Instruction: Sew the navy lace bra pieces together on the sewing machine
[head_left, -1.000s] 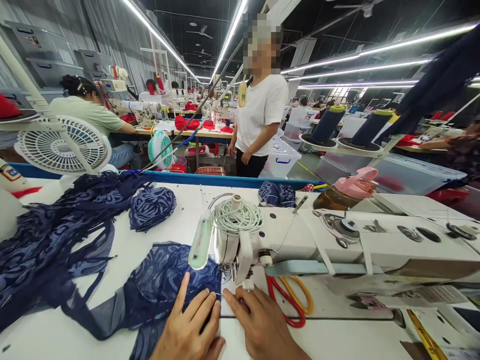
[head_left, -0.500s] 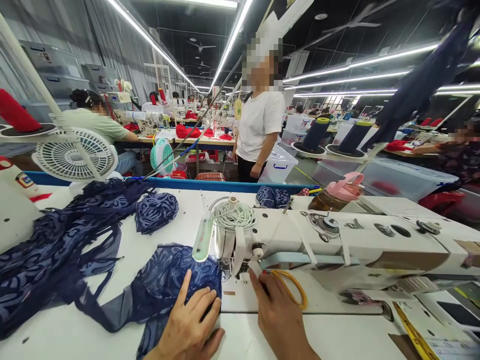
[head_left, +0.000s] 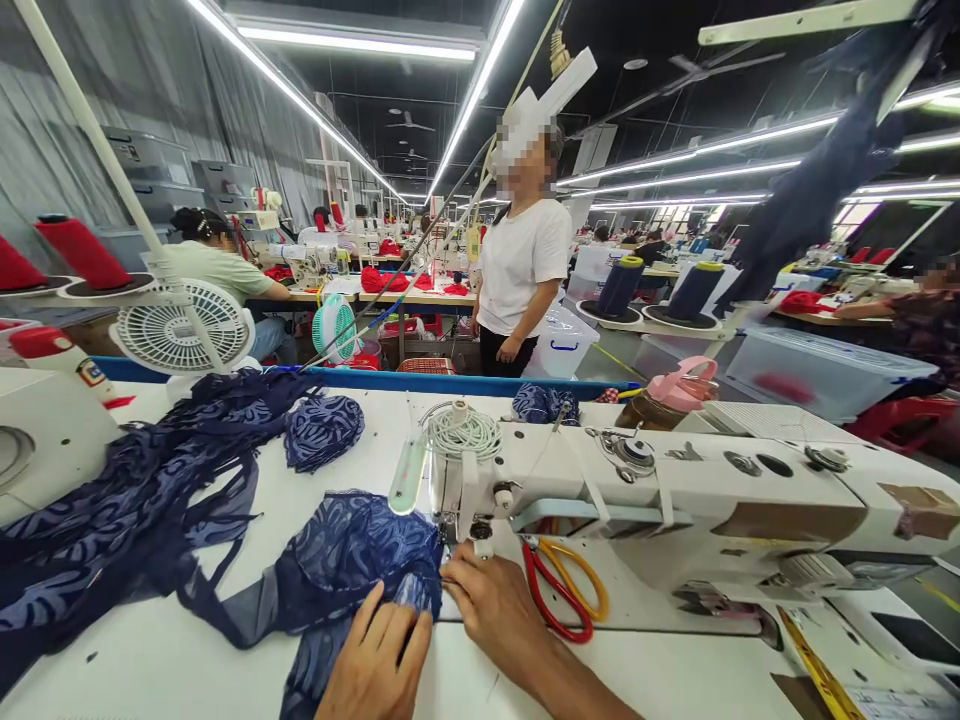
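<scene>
Navy fabric with a pale leafy pattern (head_left: pixel 352 545) lies at the needle end of a white sewing machine (head_left: pixel 555 470). My left hand (head_left: pixel 382 650) rests on that cloth, fingers stretched out and pressing it down. Close under the presser foot (head_left: pixel 480 540), my right hand (head_left: pixel 499 610) has its thumb and fingertips closed at the fabric's right edge; the exact grip is partly hidden. Scissors with red and yellow handles (head_left: pixel 559 590) lie on the machine bed to the right of that hand.
A heap of navy patterned fabric strips (head_left: pixel 150 460) covers the table's left side, beside a small folded bundle (head_left: pixel 324 432). A white fan (head_left: pixel 184 325) stands behind. Beyond the table stands a person in a white shirt (head_left: pixel 525 255). A pink-lidded bottle (head_left: pixel 675 390) is behind the machine.
My right hand has moved left from beside the scissors to the fabric edge, uncovering the red handle. My left hand has shifted slightly down. The view has tilted a little.
</scene>
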